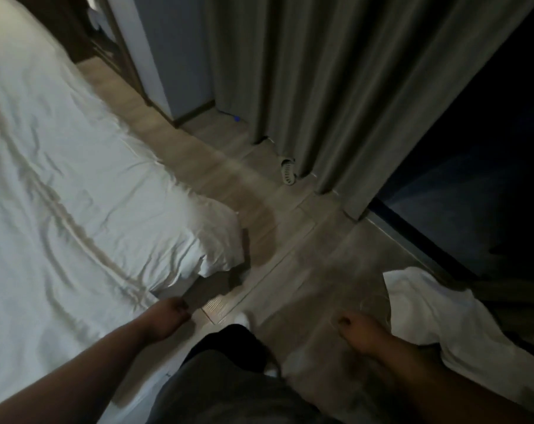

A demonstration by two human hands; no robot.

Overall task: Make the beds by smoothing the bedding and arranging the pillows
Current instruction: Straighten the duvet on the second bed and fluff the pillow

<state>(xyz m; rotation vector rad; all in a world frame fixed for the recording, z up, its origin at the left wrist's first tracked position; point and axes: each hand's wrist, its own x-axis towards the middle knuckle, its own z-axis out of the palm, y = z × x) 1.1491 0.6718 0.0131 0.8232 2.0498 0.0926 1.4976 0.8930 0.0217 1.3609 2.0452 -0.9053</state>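
head view is showing a person standing on the floor (278,240) in the aisle, with the white duvet (60,179) lying wrinkled over the bed on their left, its corner (216,249) drooping off the edge. the left hand (167,316) is hanging just beside the mattress edge and the right hand (357,332) is hanging near a second heap of white bedding (428,313); both are loosely curled, well apart and seemingly gripping nothing, though the dim blur is hiding detail. the smoothing step is looking unfinished. next, the hands are likely needing to take the drooping corner and pull the duvet flat. no pillows are showing.
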